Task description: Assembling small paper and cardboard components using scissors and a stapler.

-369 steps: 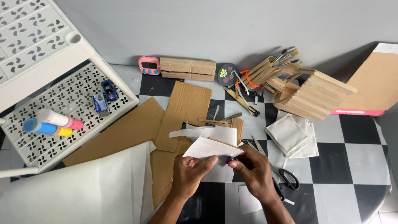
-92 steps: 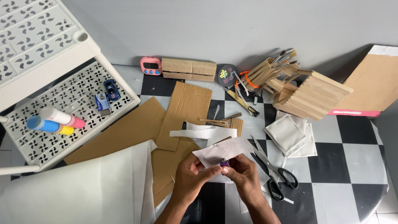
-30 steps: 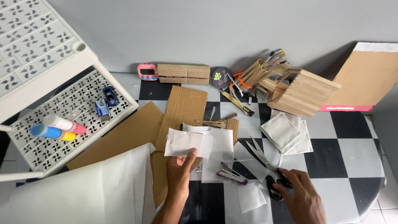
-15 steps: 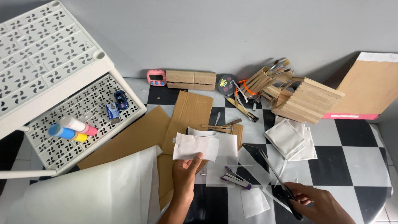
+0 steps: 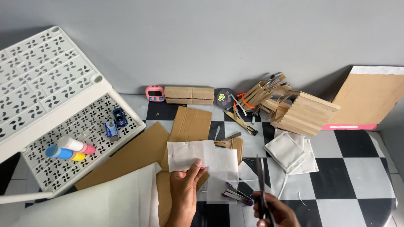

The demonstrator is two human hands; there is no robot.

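My left hand (image 5: 184, 191) holds up a white rectangular sheet of paper (image 5: 189, 154) by its lower edge, above brown cardboard pieces (image 5: 190, 124). At the bottom of the view my right hand (image 5: 275, 212) grips a pair of black scissors (image 5: 261, 185), blades pointing up and away from me. A purple stapler (image 5: 236, 195) lies on another white paper sheet between my two hands. The scissors' blades are close together, a little right of the held paper and not touching it.
A white perforated plastic shelf (image 5: 63, 105) at the left holds glue tubes (image 5: 69, 149) and small blue toy cars (image 5: 115, 122). At the back are a pink timer (image 5: 155, 93), wood blocks (image 5: 189, 94), a stick-built house (image 5: 304, 112), brushes and a cardboard panel (image 5: 370, 101). Folded white papers (image 5: 290, 150) lie on the checkered floor.
My right hand has picked the scissors up off the floor and raised them, blades up. The left hand keeps holding the paper sheet. The stapler lies put down on the paper.
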